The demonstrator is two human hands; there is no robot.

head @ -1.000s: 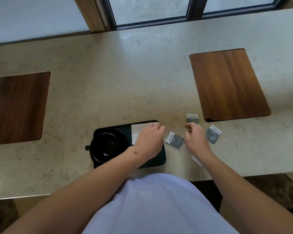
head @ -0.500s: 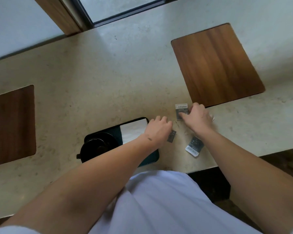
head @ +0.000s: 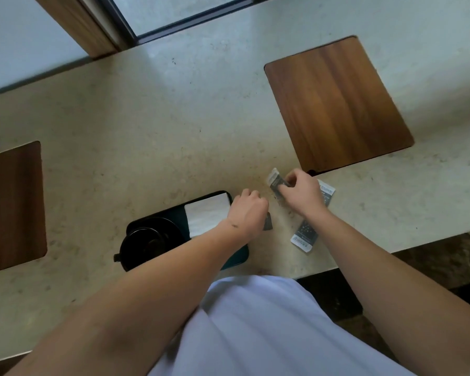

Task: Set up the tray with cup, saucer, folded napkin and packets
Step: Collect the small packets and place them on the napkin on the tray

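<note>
The tray (head: 238, 257) already carried cup (head: 144, 244), saucer (head: 171, 226) and napkin (head: 208, 214). Left hand (head: 248, 213) had gathered one packet (head: 267, 222) off the counter beside the tray. One loose packet (head: 304, 236) lay nearby. Further out, right hand (head: 303, 192) had shifted outward and pinched the far packet (head: 276, 181); another (head: 326, 194) lay just beyond. Packets remained outstanding.

Café-like stone counter (head: 147, 126) beside window (head: 179, 9)
</note>
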